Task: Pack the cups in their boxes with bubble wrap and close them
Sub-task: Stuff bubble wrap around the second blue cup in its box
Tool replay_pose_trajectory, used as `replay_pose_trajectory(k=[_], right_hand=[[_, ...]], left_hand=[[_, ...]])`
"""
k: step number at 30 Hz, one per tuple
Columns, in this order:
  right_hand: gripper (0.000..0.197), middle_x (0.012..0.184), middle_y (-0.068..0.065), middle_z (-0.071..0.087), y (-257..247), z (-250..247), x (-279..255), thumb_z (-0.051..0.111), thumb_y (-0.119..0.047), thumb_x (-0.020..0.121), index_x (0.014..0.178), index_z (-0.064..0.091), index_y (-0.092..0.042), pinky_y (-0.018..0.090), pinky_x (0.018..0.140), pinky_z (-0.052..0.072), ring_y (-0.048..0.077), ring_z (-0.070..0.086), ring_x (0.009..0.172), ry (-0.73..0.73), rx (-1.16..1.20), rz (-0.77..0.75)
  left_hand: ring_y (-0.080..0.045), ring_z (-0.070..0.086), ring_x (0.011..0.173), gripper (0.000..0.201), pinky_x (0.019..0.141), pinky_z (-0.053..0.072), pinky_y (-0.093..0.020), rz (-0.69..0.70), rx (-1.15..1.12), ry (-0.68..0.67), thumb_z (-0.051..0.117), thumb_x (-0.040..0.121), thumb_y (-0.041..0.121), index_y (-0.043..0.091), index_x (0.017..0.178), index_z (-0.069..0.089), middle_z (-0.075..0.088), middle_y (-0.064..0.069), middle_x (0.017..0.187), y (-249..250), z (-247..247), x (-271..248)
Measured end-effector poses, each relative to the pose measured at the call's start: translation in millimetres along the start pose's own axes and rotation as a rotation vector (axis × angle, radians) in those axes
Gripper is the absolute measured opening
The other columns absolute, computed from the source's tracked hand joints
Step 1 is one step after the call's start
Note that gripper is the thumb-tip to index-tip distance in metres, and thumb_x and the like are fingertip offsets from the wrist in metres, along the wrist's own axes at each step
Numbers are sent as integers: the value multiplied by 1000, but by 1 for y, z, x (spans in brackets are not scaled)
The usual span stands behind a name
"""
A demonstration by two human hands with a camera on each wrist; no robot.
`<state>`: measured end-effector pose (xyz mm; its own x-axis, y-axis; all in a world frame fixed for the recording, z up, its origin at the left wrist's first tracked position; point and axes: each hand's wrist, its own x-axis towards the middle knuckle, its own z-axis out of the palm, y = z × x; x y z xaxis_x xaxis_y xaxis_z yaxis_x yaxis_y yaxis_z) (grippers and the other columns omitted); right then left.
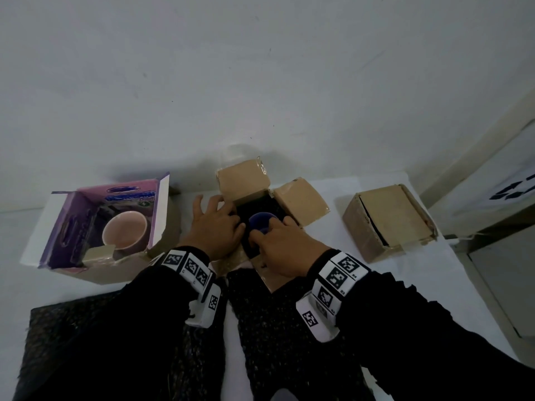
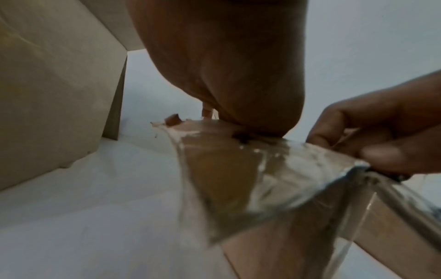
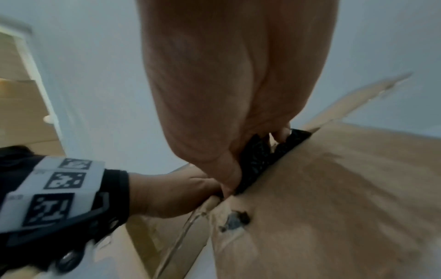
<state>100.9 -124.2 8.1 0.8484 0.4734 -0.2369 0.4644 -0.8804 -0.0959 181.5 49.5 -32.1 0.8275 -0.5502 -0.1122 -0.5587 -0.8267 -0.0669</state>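
A dark blue cup [image 1: 262, 222] sits in the open middle cardboard box [image 1: 299, 202], lined with dark bubble wrap [image 1: 260, 202]. My left hand [image 1: 223, 224] lies on the box's left flap with thumb and fingers spread, its fingertips over the rim; the left wrist view shows its palm [image 2: 226, 75] pressing the taped flap [image 2: 262, 179]. My right hand [image 1: 272, 233] reaches in from the near side. Its curled fingers [image 3: 279, 134] pinch the dark bubble wrap [image 3: 260, 158] at the box's edge, beside the cup. The near flap [image 3: 334, 198] lies under that wrist.
A purple printed box [image 1: 72, 224] at the left stands open with a pink cup [image 1: 124, 231] inside. A closed cardboard box [image 1: 388, 221] sits at the right. Two dark bubble-wrap sheets [image 1: 289, 328] lie on the white table near me, under my forearms. A wall runs close behind.
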Motion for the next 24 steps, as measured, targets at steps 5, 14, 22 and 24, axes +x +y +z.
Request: replay_pose_trajectory(k=[5, 14, 22, 24], right_hand=[[17, 99, 5, 63, 19, 20, -5, 53, -14, 90, 104, 63, -18, 32, 69, 34, 27, 56, 90, 249, 398, 111], [24, 81, -14, 49, 38, 9, -8, 49, -54, 91, 101, 60, -36, 35, 80, 20, 12, 40, 94, 163, 262, 90], [21, 94, 2, 66, 38, 15, -14, 67, -39, 85, 97, 59, -24, 36, 74, 48, 24, 61, 86, 60, 284, 47], [15, 90, 2, 67, 35, 18, -12, 64, -37, 88, 95, 57, -25, 35, 78, 45, 24, 60, 83, 92, 235, 36]], left_hand=[[-25, 48, 114, 29, 93, 22, -47, -12, 24, 300, 40, 91, 44, 30, 93, 65, 63, 8, 104, 14, -5, -12], [-19, 49, 94, 49, 90, 29, -43, 362, -140, 215, 33, 90, 64, 30, 102, 65, 55, 4, 104, 1, 14, -33], [-19, 54, 99, 42, 90, 34, -37, 480, -97, 226, 41, 93, 56, 25, 108, 64, 61, 4, 110, 11, 1, -34], [-19, 53, 103, 45, 93, 33, -38, 484, -59, 204, 46, 89, 60, 27, 118, 60, 59, 3, 115, 8, 5, -36]])
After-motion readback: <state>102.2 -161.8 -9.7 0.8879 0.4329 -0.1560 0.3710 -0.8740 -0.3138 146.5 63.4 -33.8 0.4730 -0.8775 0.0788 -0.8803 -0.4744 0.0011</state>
